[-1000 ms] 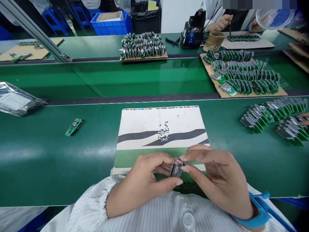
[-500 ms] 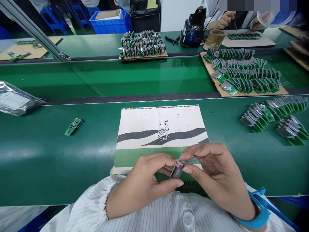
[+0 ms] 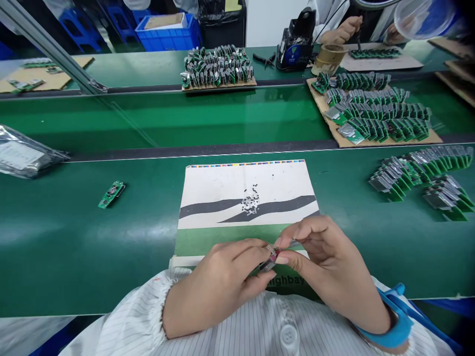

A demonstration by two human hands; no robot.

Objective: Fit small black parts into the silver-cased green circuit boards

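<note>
Green counter (image 3: 67, 262) spreads wide, and over the middle of its near edge the small grey module (image 3: 267, 266) sits in the left hand (image 3: 222, 279), fingers curled round it. Right hand (image 3: 330, 267), thumb and forefinger nearly together, pinches its pinkish end; any separate piece there, I can't tell. Looks like fine finger work, calling for a steady left grip! Tiny parts (image 3: 250, 201) lie beyond on the printed sheet (image 3: 208, 242). Stood-up boards (image 3: 395, 175) crowd the far edge rightward; leftward, more room, one lone board (image 3: 111, 195).
</note>
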